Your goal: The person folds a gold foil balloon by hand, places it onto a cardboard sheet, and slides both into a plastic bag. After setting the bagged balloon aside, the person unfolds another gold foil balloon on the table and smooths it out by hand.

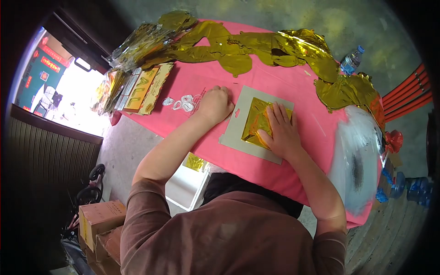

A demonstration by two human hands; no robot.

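My right hand (pixel 280 130) lies flat, fingers stretched out, on a folded piece of gold foil (pixel 252 124). The foil rests on a grey card (pixel 233 132) with a hang hole near its left edge. To the left of the card, my left hand (pixel 217 104) is closed with its fingers curled under; whatever they hold is hidden. Beside it lies a clear printed plastic bag (pixel 201 91), and coiled white string or ribbon (pixel 185 104) sits by that bag.
Flat gold foil balloons (pixel 236 64) line the far edge of the pink-covered table (pixel 270 176). Printed packs (pixel 145 89) and clear bags (pixel 133 46) are piled at left. A water bottle (pixel 352 60) and a whitish plastic bag (pixel 353 160) are at right; cardboard boxes (pixel 101 220) stand lower left.
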